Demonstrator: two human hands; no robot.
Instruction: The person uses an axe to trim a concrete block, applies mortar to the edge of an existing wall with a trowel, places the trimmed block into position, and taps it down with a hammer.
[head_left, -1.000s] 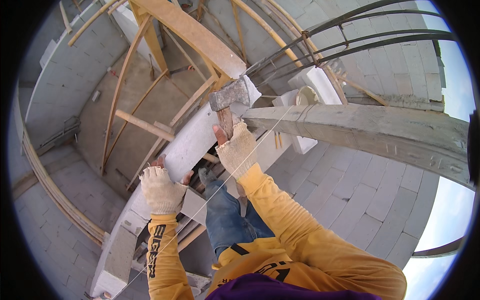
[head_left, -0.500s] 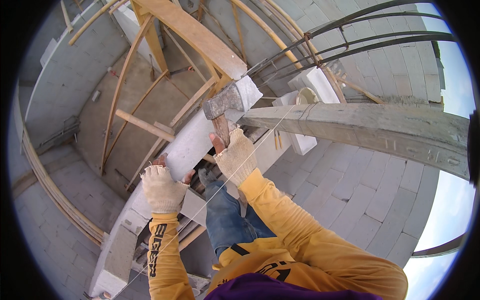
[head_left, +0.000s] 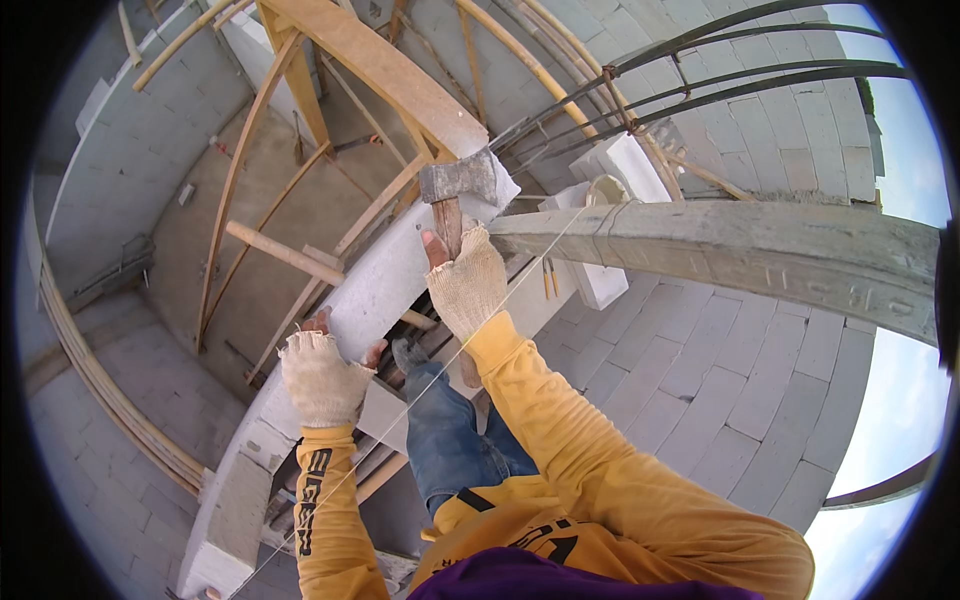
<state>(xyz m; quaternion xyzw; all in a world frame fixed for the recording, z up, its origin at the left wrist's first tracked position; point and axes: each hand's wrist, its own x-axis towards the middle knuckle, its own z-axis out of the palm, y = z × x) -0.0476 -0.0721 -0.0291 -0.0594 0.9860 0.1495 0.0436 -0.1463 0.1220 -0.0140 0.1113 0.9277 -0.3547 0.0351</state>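
My right hand (head_left: 467,283), in a cream knit glove with bare fingertips, is closed round the wooden handle of a hatchet (head_left: 458,183). The hatchet's grey, worn metal head is over the far end of a long white lightweight block (head_left: 375,290); whether it touches cannot be told. My left hand (head_left: 325,375), gloved the same way, grips the block nearer to me, thumb on one side and fingers on the other. The block lies along the top of a wall. A thin white string (head_left: 520,285) runs slantwise past my right wrist.
A concrete post (head_left: 740,250) reaches in from the right, near the block's far end. Wooden props and a plank (head_left: 390,70) stand beyond the wall, over a lower floor (head_left: 180,250). Steel bars (head_left: 720,85) cross the upper right. A white bucket (head_left: 607,190) sits beside the post.
My right hand has moved the hatchet slightly up and to the right, and its head has turned a little. My left hand stays on the block.
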